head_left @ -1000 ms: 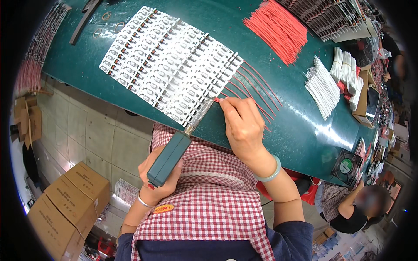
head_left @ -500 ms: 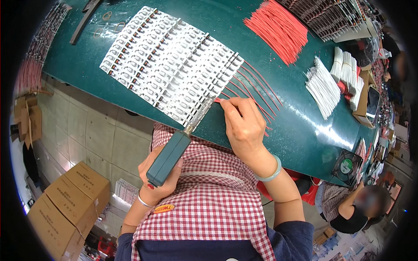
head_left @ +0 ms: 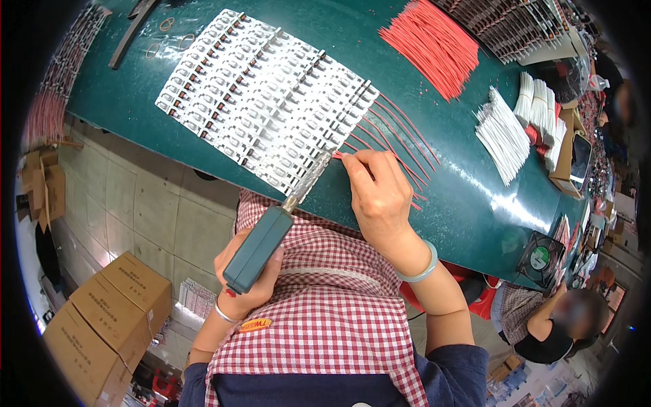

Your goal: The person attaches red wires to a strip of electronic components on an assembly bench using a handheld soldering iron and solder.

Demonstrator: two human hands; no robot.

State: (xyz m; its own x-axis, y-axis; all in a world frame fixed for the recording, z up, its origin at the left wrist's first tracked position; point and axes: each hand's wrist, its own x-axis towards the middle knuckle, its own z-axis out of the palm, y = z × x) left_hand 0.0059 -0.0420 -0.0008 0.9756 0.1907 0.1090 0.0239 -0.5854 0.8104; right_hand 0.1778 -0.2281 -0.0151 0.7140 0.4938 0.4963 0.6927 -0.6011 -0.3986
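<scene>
A soldering iron (head_left: pixel 259 247) with a boxy dark green handle and a silver barrel is gripped in my left hand (head_left: pixel 256 297). Its barrel slants up and right, reaching the lower right edge of a panel of white circuit boards (head_left: pixel 271 102) on the table. My right hand (head_left: pixel 383 197) pinches a red wire (head_left: pixel 338 155) between thumb and forefinger, its end at that edge beside the iron's tip. Several more red wires (head_left: pixel 407 132) stick out from the panel's right edge and trail over the table. Whether the wire touches the tip is too small to tell.
On the green table (head_left: pixel 325 30) lie a pile of red wires (head_left: pixel 430 47), white wires (head_left: pixel 503 136) and rubber bands (head_left: pixel 152 51). A small fan (head_left: pixel 540 260) stands at the right edge. Cardboard boxes (head_left: pixel 108 325) sit lower left. Another person (head_left: pixel 542 325) works at lower right.
The soldering iron in my left hand has shifted slightly down and left. My right hand stays almost in place, still pinching the red wire.
</scene>
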